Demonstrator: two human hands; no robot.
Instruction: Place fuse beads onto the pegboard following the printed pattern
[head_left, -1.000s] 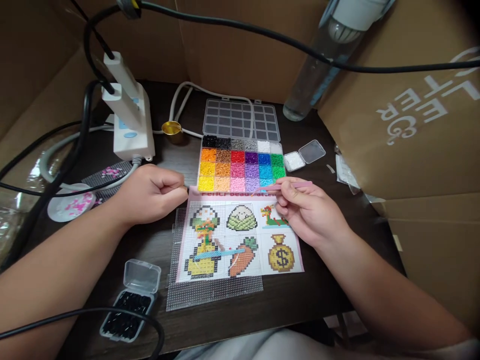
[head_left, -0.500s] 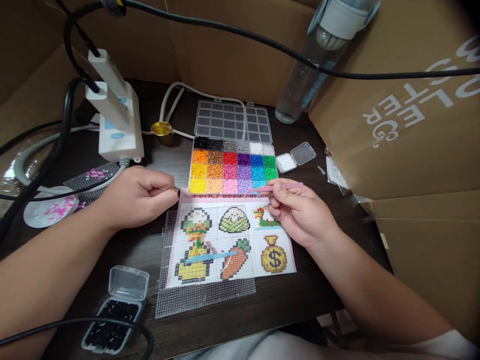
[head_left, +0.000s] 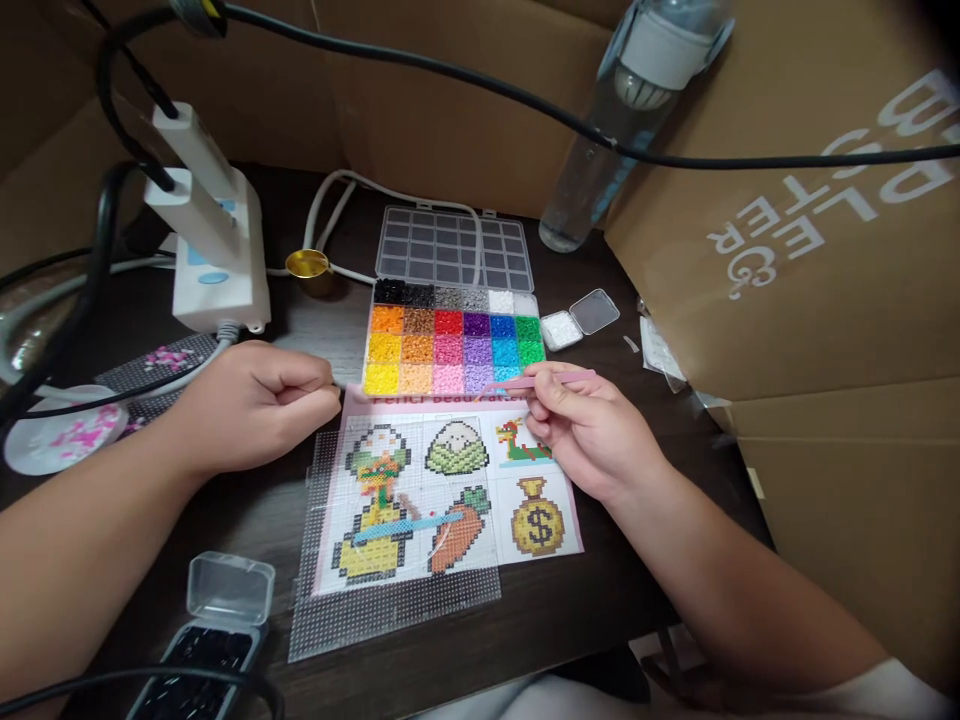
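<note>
My right hand (head_left: 581,425) pinches pink tweezers (head_left: 559,379), whose tips point left over the front edge of the bead box (head_left: 450,350). A tiny orange speck shows at the tips, too small to name for sure. My left hand (head_left: 274,405) is a closed fist resting on the table, left of the box and the sheet. Below the box lies a bead pattern sheet (head_left: 536,462) with pixel pictures. A clear pegboard (head_left: 390,615) overlaps it, bearing a partly formed bead figure (head_left: 409,527) with a light-blue row and an orange-green part.
At the left stand a white power strip (head_left: 221,270) with plugs and a dish of pink beads (head_left: 82,430). A case of black beads (head_left: 199,665) sits front left, a small box of white beads (head_left: 561,330) right. A gold cup (head_left: 307,265), bottle (head_left: 600,150) and hanging black cable (head_left: 420,65) are behind.
The view has shifted, so most things on the table appear further left and slightly lower. Both hands keep nearly the same pose, the tweezers still over the box's front edge.
</note>
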